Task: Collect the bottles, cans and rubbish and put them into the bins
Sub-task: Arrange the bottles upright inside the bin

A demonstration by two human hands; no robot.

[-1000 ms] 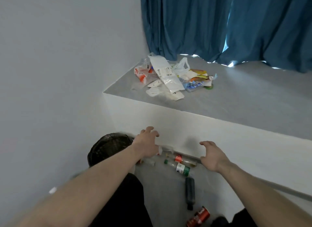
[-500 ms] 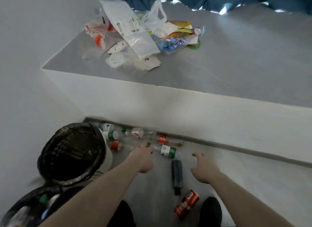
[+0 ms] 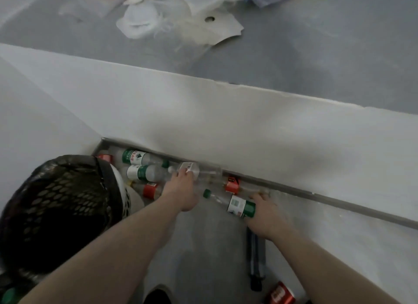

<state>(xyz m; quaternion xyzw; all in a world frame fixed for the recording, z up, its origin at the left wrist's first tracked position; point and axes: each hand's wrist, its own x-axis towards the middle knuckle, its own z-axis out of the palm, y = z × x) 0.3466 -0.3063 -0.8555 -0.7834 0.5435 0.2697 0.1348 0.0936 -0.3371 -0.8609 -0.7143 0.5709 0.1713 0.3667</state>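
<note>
Head view. Item: clear plastic bottles, lying on their sides on the grey floor along the foot of a white step [image 3: 226, 127], clustered from 9 to 12 o'clock of the left hand [image 3: 181, 190].
- Bottle with green-and-white label [image 3: 239, 206]: transparent, ribbed, green cap toward 10 o'clock; its base end is held by the right hand [image 3: 264, 215], fingers curled round it.
- Bottle with white label [image 3: 192, 169]: clear, smooth; touched at its label end by the left hand, whose fingers are bent down onto it; whether they close round it cannot be told.
- Two green-labelled bottles [image 3: 138, 159], stacked side by side at 10 o'clock of the left hand, in the corner.
- Red-labelled bottle [image 3: 150, 190], just beside the left wrist at 9 o'clock; another with an orange-red label [image 3: 232, 185] lies between the two hands against the step.
- Dark bottle [image 3: 255, 263]: opaque, slender, cylindrical, under the right forearm at 6 o'clock of the right hand.
- Red can [image 3: 280, 294]: metallic, on its side, at the lower edge.

Item: bin [image 3: 56, 204], round, white perforated wall, lined with a glossy black bag, at 8 o'clock of the left hand.

Item: rubbish pile [image 3: 181, 16], crumpled white paper and translucent plastic film, on the grey upper surface at 12 o'clock.
</note>
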